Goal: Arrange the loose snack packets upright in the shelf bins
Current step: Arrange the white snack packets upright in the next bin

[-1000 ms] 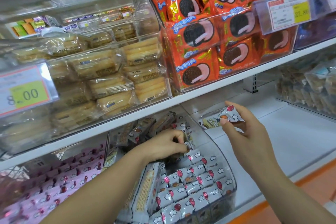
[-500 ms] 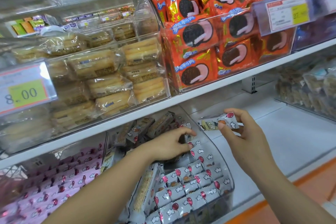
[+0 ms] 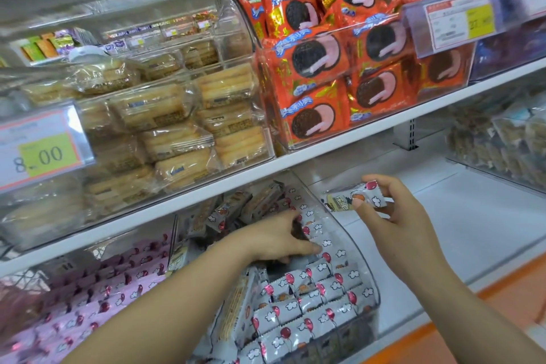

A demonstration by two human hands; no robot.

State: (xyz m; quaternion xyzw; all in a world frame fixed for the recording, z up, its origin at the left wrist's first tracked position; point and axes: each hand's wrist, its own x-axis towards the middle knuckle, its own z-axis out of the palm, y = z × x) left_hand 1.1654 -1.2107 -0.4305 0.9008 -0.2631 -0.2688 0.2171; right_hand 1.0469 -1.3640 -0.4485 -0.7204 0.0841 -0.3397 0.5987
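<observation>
Holding upright grey packets (image 3: pixel 307 298), clear bin (image 3: pixel 362 248) admits left hand (image 3: pixel 274 241).

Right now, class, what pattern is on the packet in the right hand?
The packet is pale grey with red balloons and white clouds; best in head view.

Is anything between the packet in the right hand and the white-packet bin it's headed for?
Yes. The balloon-print packet, pinched by the right hand, sits outside the right side wall of the clear bin, so it would have to pass over that wall. Inside, the left hand lies across the packets behind the upright rows.
</observation>
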